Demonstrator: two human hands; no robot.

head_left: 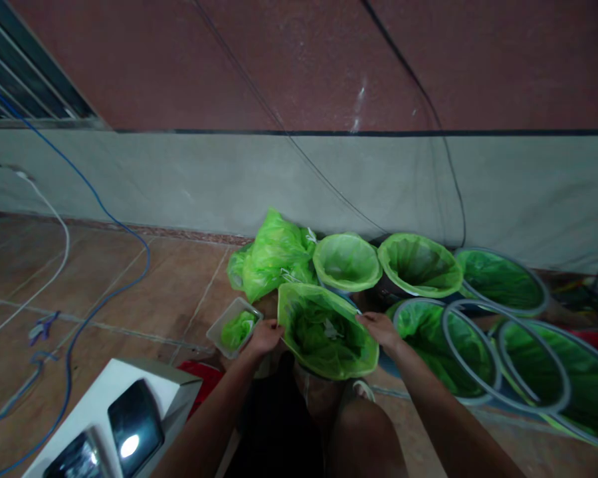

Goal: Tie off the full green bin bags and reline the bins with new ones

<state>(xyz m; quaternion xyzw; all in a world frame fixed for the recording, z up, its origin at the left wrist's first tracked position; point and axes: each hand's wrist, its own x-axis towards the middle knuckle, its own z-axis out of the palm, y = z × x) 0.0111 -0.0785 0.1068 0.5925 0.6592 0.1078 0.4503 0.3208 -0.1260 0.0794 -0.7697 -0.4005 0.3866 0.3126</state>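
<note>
Between my legs stands a bin lined with a green bin liner, its mouth spread wide and its edge folded outward. Loose green plastic lies down inside it, with a small white bit on top. My left hand pinches the liner at the left of the rim. On the opposite side, my right hand is closed on the liner's edge. A clear plastic tub holding crumpled green plastic sits just beyond my left hand. The bin's body is mostly hidden under the liner.
Several more lined bins stand around, including one behind and one at back right. A loose grey ring lies across bins at right. Full green bags rest by the wall. Two phones lie on a white box; a blue cable crosses the floor.
</note>
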